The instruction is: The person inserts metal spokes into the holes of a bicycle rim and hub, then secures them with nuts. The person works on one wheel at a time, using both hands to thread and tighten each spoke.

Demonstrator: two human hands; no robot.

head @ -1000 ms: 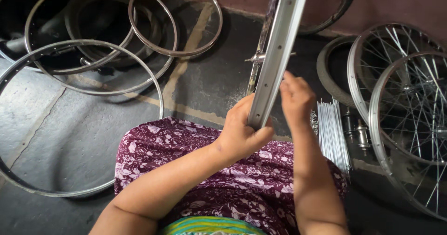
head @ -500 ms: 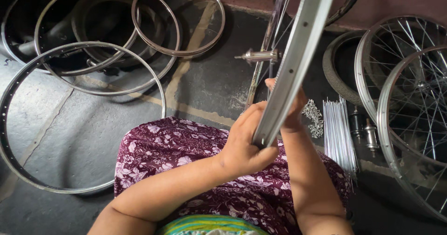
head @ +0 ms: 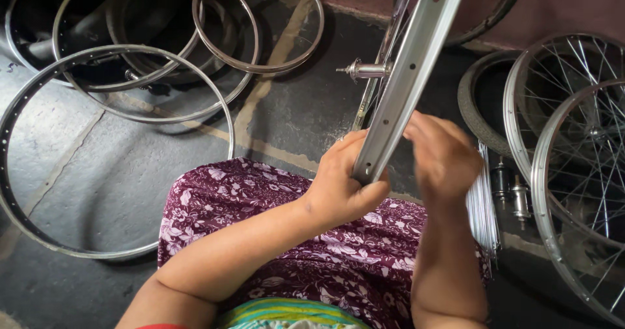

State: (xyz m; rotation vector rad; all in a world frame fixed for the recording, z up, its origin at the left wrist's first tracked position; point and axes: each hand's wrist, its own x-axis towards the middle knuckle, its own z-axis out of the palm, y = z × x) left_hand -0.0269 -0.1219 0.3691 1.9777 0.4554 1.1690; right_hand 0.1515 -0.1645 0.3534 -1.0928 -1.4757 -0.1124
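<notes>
Head view, looking down at a lap in purple flowered cloth [head: 312, 238]. The left hand [head: 342, 185] has its fingers wrapped around the lower end of a silver wheel rim [head: 410, 75], held upright above the lap. The right hand [head: 446, 159], blurred, sits just right of the rim; its grip cannot be told. A hub axle [head: 364, 70] shows behind the rim. Bare rims [head: 117, 101] lie on the floor at left, spoked wheels [head: 573, 140] at right, and loose spokes [head: 483, 205] beside the right wrist.
</notes>
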